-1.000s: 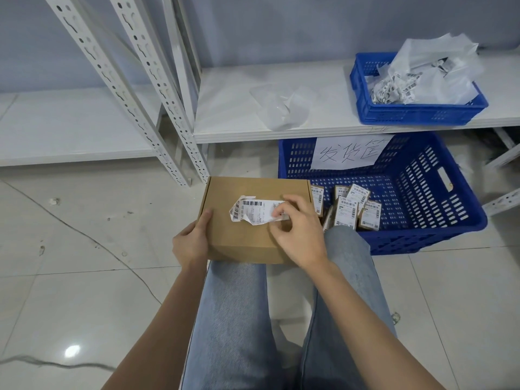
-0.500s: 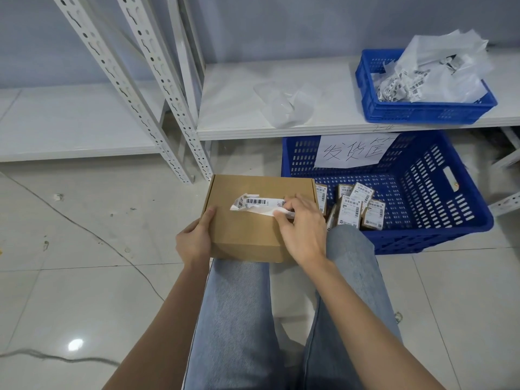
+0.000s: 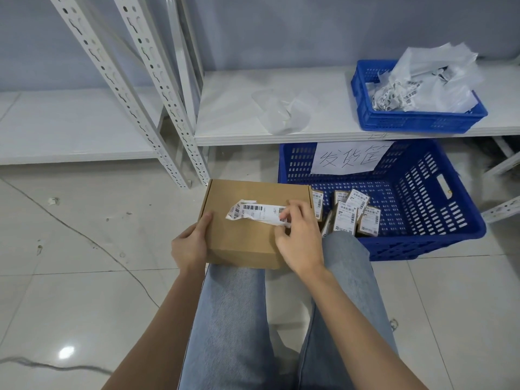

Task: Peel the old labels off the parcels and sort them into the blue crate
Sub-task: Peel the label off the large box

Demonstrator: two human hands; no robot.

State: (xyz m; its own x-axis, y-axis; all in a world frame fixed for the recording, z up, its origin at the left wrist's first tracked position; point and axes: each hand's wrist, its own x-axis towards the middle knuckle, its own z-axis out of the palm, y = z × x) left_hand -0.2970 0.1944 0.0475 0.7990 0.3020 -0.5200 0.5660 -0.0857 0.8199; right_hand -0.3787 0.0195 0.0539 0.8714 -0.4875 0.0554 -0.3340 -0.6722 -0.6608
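A brown cardboard parcel [image 3: 242, 240] rests on my knees. My left hand [image 3: 190, 244] grips its left edge, thumb on top. A white barcode label [image 3: 254, 211] lies crumpled and partly lifted on the lid. My right hand [image 3: 298, 239] pinches the label's right end between thumb and fingers. To the right on the floor stands the large blue crate [image 3: 430, 209] with a handwritten paper sign, holding several small labelled boxes [image 3: 347, 215].
A smaller blue crate [image 3: 394, 119] full of peeled labels and plastic sits on the low white shelf [image 3: 239, 108]. Clear plastic wrap [image 3: 281, 111] lies on that shelf. Slanted perforated shelf posts [image 3: 157, 88] stand at left. A cable [image 3: 92, 243] runs across the tiled floor.
My right hand has pulled the label's lower edge up, so the label is now folded over toward the far side of the lid. The parcel and left hand stayed put.
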